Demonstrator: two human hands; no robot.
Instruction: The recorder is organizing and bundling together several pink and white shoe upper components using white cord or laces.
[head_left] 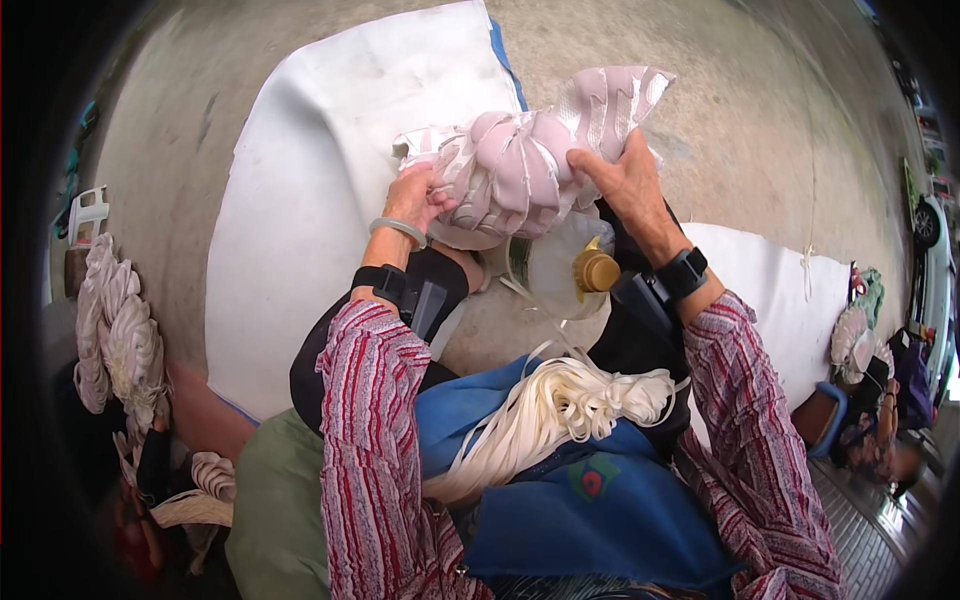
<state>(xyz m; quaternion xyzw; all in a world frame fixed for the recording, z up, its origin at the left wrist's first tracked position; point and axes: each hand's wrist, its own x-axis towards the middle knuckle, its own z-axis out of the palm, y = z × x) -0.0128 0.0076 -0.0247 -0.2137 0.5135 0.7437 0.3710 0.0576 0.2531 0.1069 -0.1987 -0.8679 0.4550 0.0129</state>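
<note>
A bundle of pale pink, padded-looking curved pieces with white edges is held up in front of me, over the white sheet and the floor. It is narrower in the middle and fans out at its right end. My left hand grips its left end, fingers curled against the lower edge. My right hand is closed on the right part, thumb on the near face and the other fingers hidden behind. Across the blue apron on my lap lies a hank of cream-white flat strips.
Between my knees stands a clear plastic jug with a yellow-brown cap. White sheets cover parts of the concrete floor. More pale bundles and another person's arm are at the left. A person sits far right, near a parked car.
</note>
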